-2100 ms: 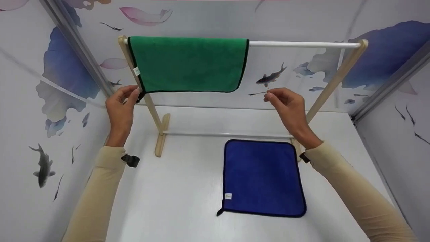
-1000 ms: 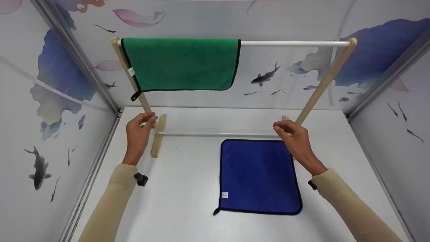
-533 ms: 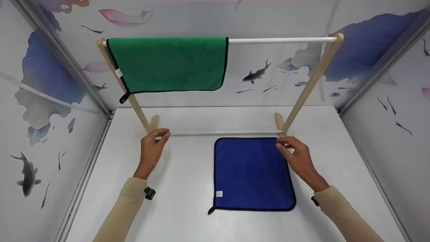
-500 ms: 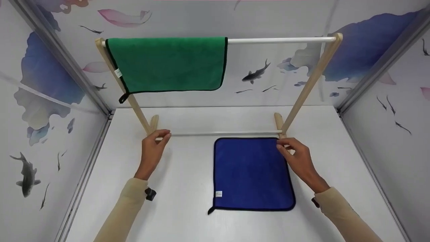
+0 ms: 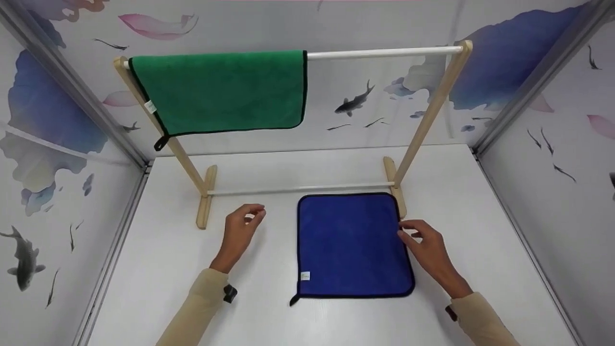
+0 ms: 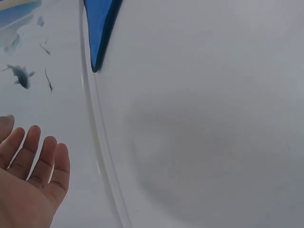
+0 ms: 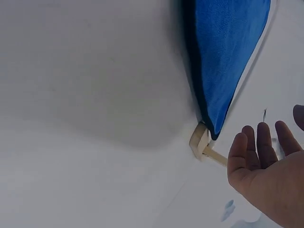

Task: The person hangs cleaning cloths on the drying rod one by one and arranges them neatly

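A blue towel (image 5: 353, 245) with black edging lies flat on the white table, its hanging loop at the near left corner. My left hand (image 5: 236, 235) hovers left of it, fingers loosely bent and holding nothing. At the towel's right edge, the fingertips of my right hand (image 5: 430, 250) overlap the black border in the head view. In the right wrist view the right hand (image 7: 266, 175) has its fingers apart, with nothing in them and the blue towel (image 7: 225, 57) beyond. A green towel (image 5: 226, 91) hangs folded over the left part of the drying rack's top rod (image 5: 384, 53).
Wooden posts (image 5: 430, 120) carry the rack, which stands on wooden feet (image 5: 204, 211) behind the blue towel. A thin white lower bar (image 5: 298, 188) joins its two sides. Printed walls (image 5: 57, 192) enclose the table (image 5: 269, 317) at the left, right and back.
Both hands have come down from the green towel's height toward the table. The left has left the towel's lower corner, and the right has reached the blue towel's right edge. The view has shifted slightly.
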Available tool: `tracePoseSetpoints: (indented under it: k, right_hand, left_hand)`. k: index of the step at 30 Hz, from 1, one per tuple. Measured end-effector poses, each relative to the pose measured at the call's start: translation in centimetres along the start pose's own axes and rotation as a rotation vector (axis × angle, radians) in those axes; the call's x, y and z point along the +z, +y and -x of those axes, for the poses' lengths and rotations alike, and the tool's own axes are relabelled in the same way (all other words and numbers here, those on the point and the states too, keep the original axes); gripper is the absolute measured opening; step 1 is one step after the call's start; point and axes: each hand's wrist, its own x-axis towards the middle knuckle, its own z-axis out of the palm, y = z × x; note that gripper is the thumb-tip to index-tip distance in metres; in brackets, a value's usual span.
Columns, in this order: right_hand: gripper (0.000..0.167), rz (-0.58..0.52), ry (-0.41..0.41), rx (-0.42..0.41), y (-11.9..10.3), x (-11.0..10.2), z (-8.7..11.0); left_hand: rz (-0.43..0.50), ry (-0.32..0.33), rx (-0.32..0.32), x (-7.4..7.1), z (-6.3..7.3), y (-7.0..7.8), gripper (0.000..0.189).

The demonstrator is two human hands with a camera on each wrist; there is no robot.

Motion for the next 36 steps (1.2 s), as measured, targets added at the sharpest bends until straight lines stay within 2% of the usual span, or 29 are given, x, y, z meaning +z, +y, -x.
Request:
tracePoseSetpoints:
  k: [5, 10, 18, 24, 30, 36]
  right_hand:
    - [0.029, 0.000, -0.010, 0.072, 1.0, 0.4, 1.5]
    - [0.029, -0.017, -0.010, 0.132, 1.9, 1.0, 2.1]
    - [0.028, -0.027, -0.009, 0.153, 2.4, 1.9, 2.1]
    - [0.025, -0.017, -0.002, 0.112, 2.3, 2.4, 2.0]
    - [0.026, 0.090, 0.010, 0.019, 2.1, 3.0, 2.0]
    - [0.028, 0.133, -0.053, -0.052, 1.7, 4.0, 2.0]
  left_hand:
    - [0.004, -0.041, 0.010, 1.6, 1.0, 0.0, 0.019]
    - [-0.003, -0.075, 0.013, 3.4, 1.9, -0.1, 0.022]
    - [-0.029, -0.138, -0.012, 6.1, 3.3, -0.3, 0.022]
    - [-0.011, -0.169, -0.042, 7.4, 4.0, -0.4, 0.021]
    - [-0.005, -0.138, -0.062, 7.9, 4.3, -0.5, 0.020]
    - [0.000, -0.137, -0.074, 8.1, 4.3, -0.6, 0.020]
